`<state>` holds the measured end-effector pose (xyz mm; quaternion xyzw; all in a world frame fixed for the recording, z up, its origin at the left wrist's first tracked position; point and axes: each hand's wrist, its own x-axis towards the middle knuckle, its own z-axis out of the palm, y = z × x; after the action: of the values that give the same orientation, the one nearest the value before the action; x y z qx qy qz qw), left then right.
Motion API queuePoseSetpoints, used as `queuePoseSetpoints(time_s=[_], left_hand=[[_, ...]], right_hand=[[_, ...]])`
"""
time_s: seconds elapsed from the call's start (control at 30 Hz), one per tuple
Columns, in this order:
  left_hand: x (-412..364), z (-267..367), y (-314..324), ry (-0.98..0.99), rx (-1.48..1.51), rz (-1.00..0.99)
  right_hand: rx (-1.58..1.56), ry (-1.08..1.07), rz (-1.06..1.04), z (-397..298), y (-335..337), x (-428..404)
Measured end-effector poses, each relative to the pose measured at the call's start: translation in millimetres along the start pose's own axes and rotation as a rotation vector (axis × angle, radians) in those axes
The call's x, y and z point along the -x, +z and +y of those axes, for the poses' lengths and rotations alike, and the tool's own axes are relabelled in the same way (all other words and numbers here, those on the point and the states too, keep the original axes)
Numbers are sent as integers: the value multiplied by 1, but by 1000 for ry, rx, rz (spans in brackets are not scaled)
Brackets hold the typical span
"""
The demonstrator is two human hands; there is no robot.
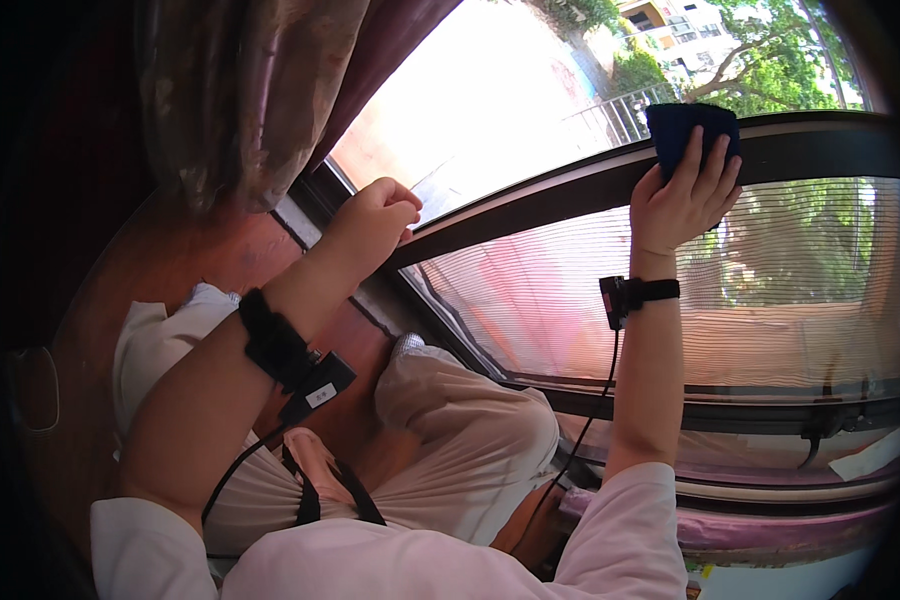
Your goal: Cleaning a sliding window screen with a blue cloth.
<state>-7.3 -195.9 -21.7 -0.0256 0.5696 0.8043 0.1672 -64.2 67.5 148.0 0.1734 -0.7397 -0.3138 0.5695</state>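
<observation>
My right hand (686,187), fingers spread, presses a dark blue cloth (682,135) against the dark frame (810,150) of a window at the upper right. Part of the cloth shows above the fingertips, over the edge of the glass. My left hand (386,208) is at the centre left with its fingers curled, beside the lower left corner of the bright glass (487,97). No object shows in it, though the inside of its fingers is hidden. Both forearms wear black straps with small cabled devices.
A ribbed screen or pane (540,300) fills the right side below the frame. A window latch (817,435) sits low at the right. Curtains (270,97) hang at the upper left. A reddish floor (225,255) lies around my legs. Thin cables run down from both arm devices.
</observation>
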Motion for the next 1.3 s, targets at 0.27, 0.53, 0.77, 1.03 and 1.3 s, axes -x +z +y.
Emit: queuePoseSetpoints(time_s=[0.27, 0.53, 0.77, 1.03, 1.3], left_hand=[[-9, -7, -1, 26, -74, -19], [-8, -2, -6, 172, -512, -10], [-4, -5, -18, 279, -767, 72], [-1, 9, -23, 340, -848, 109], [0, 17, -23, 367, -942, 97]], right_hand=[[-104, -54, -293, -65, 1, 66], [-80, -191, -389, -122, 8, 140], [-85, -387, -518, -171, 14, 202], [-172, -601, -618, -218, 26, 264], [-237, -685, -640, -229, 26, 269]])
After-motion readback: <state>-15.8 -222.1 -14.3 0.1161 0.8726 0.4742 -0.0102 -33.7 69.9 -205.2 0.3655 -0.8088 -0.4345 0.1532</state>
